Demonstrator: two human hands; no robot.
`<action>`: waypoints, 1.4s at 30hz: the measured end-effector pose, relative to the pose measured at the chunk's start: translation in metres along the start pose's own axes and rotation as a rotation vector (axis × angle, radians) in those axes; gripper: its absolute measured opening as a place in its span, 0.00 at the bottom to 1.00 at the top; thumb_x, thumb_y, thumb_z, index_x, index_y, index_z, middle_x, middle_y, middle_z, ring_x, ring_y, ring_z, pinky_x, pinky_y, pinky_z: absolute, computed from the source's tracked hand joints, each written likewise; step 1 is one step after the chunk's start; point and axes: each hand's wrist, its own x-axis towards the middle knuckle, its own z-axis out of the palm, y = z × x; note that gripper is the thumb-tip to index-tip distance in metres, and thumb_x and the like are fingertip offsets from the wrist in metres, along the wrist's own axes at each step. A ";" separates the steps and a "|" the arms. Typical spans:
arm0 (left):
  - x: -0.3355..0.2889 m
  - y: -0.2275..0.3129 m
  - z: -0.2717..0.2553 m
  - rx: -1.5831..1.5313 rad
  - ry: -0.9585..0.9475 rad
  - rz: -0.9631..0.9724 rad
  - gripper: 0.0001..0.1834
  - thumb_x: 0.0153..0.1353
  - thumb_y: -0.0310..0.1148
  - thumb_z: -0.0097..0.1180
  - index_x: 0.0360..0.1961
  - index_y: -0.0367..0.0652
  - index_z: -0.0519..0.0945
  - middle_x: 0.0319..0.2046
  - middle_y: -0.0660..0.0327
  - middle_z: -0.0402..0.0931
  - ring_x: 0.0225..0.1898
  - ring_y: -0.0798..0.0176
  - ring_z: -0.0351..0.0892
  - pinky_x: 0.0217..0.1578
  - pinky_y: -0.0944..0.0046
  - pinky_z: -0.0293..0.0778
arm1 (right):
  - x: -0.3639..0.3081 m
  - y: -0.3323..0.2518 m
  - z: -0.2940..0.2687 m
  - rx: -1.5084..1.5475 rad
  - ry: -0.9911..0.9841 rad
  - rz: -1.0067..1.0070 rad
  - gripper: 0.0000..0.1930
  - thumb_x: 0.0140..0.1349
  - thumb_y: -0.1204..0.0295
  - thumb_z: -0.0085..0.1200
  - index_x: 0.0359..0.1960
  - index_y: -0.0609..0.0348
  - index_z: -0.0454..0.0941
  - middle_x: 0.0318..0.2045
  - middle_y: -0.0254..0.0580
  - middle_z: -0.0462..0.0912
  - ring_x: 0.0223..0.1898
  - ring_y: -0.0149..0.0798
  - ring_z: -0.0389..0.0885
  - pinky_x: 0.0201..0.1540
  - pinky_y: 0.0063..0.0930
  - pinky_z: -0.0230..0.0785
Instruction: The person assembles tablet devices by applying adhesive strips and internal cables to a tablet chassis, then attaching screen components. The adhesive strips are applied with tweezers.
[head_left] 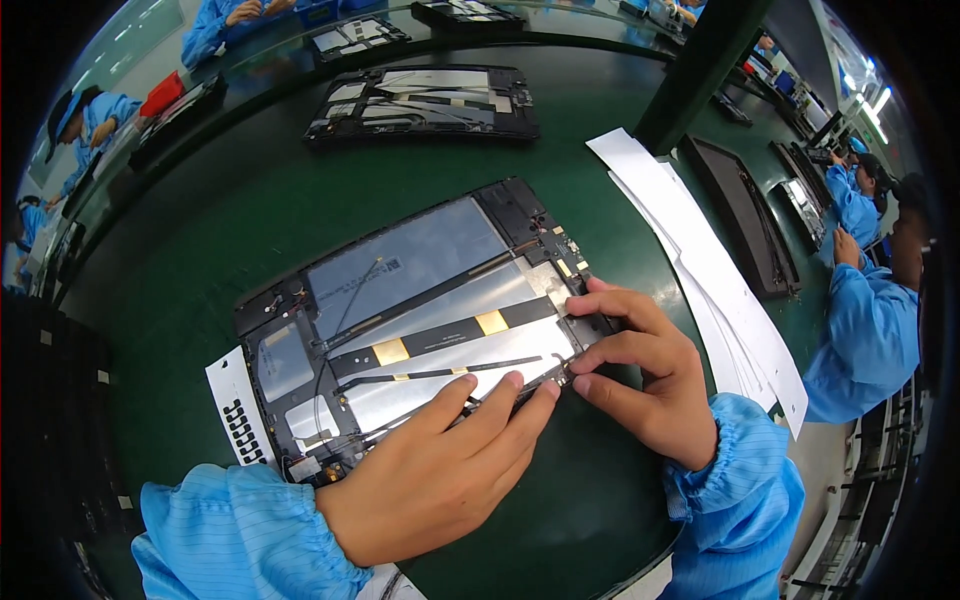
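An opened tablet lies tilted on the green table, its inside facing up with silver-grey panels and black flat cables. My left hand rests across its near edge, fingers stretched out, the fingertips close to the lower right corner. At that corner my right hand has its thumb and a finger brought together on the tablet's right edge. Anything small between those fingertips is hidden. Another finger of that hand touches the edge higher up. A white sheet with black adhesive pieces sticks out by the tablet's left side.
Another opened tablet lies farther back. Long white paper sheets lie right of my hand, beside a black tray-like casing and a dark green post. A person in blue sits at the right; several others work beyond.
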 end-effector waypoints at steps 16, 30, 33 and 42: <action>0.010 0.003 0.001 0.151 0.043 0.002 0.15 0.46 0.30 0.49 0.37 0.36 0.75 0.44 0.54 0.68 0.43 0.55 0.67 0.38 0.58 0.65 | 0.007 -0.007 0.006 -0.268 0.070 -0.241 0.05 0.37 0.82 0.54 0.19 0.61 0.73 0.38 0.43 0.74 0.41 0.46 0.69 0.42 0.33 0.65; -0.095 0.026 -0.034 -0.187 0.357 -0.738 0.40 0.39 0.29 0.62 0.56 0.35 0.60 0.55 0.44 0.58 0.57 0.45 0.57 0.55 0.52 0.55 | -0.001 0.005 0.006 -0.071 0.131 -0.052 0.10 0.40 0.76 0.62 0.26 0.58 0.76 0.38 0.41 0.72 0.43 0.42 0.66 0.46 0.31 0.60; -0.111 0.020 -0.014 -0.466 0.361 -0.976 0.48 0.40 0.35 0.64 0.60 0.34 0.51 0.56 0.42 0.55 0.59 0.45 0.51 0.56 0.50 0.51 | 0.001 0.015 0.007 0.079 0.157 -0.056 0.10 0.43 0.73 0.60 0.28 0.60 0.75 0.38 0.43 0.71 0.44 0.44 0.65 0.46 0.32 0.60; -0.101 0.016 0.024 -0.205 0.519 -0.803 0.59 0.32 0.45 0.71 0.61 0.31 0.49 0.59 0.37 0.48 0.57 0.41 0.55 0.56 0.51 0.49 | 0.007 0.027 0.019 0.145 0.291 0.161 0.20 0.53 0.65 0.53 0.44 0.65 0.69 0.39 0.44 0.72 0.42 0.39 0.70 0.47 0.27 0.61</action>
